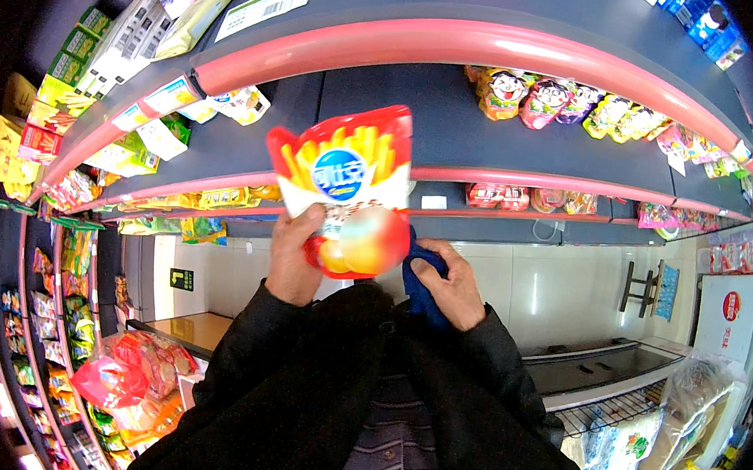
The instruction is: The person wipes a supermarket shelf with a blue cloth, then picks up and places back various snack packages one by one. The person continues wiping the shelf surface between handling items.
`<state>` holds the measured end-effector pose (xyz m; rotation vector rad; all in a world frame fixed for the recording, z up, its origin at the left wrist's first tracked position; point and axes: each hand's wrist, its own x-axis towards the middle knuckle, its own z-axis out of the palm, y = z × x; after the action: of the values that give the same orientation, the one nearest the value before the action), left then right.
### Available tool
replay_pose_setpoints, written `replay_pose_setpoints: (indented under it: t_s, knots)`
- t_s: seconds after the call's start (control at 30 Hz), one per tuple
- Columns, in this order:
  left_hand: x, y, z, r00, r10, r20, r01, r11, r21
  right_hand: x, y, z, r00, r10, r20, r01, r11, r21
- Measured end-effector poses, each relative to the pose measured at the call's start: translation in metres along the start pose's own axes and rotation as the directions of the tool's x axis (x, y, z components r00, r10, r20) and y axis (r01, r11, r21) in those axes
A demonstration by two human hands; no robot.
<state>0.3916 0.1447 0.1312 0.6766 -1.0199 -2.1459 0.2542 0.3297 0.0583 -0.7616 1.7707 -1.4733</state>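
Note:
A red and white snack bag (349,188) printed with french fries is held upright in front of me. My left hand (296,255) grips it by its lower left side, the thumb on the front face. Just right of the bag, my right hand (451,286) is closed on a dark blue cloth (423,279), which hangs down from the fingers. The cloth's upper end comes up against the bag's lower right edge; whether they touch I cannot tell. Behind the bag runs a dark grey shelf (361,99) with a pink front rail (429,38).
Colourful pouches (549,102) stand on the middle shelf to the right. Boxes and packets (87,58) crowd the left end. Below left hang red bags (141,371). At lower right is a wire rack (602,416), with a small stool (654,291) farther back on the tiled floor.

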Motion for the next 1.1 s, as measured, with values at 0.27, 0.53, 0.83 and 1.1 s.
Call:
replay_pose_setpoints:
  t_s: [0.27, 0.53, 0.83, 1.1]
  knots:
    - [-0.020, 0.025, -0.103, 0.971, 0.045, -0.235, -0.042, 0.999, 0.021, 0.038, -0.020, 0.027, 0.998, 0.067, 0.005, -0.067, 0.995, 0.068]
    - [-0.010, 0.053, -0.166, 0.951, 0.008, -0.309, -0.021, 0.999, -0.038, 0.165, -0.035, -0.020, 0.885, -0.318, -0.341, 0.099, 0.842, -0.531]
    - [0.008, 0.082, -0.230, 0.932, -0.034, -0.362, 0.024, 0.999, -0.030, 0.210, -0.007, 0.149, 0.872, -0.490, 0.008, 0.227, 0.390, -0.892]
    - [0.000, 0.105, -0.256, 0.920, 0.069, -0.386, -0.062, 0.998, 0.029, 0.301, -0.045, 0.067, 0.875, -0.435, -0.213, 0.164, 0.681, -0.714]
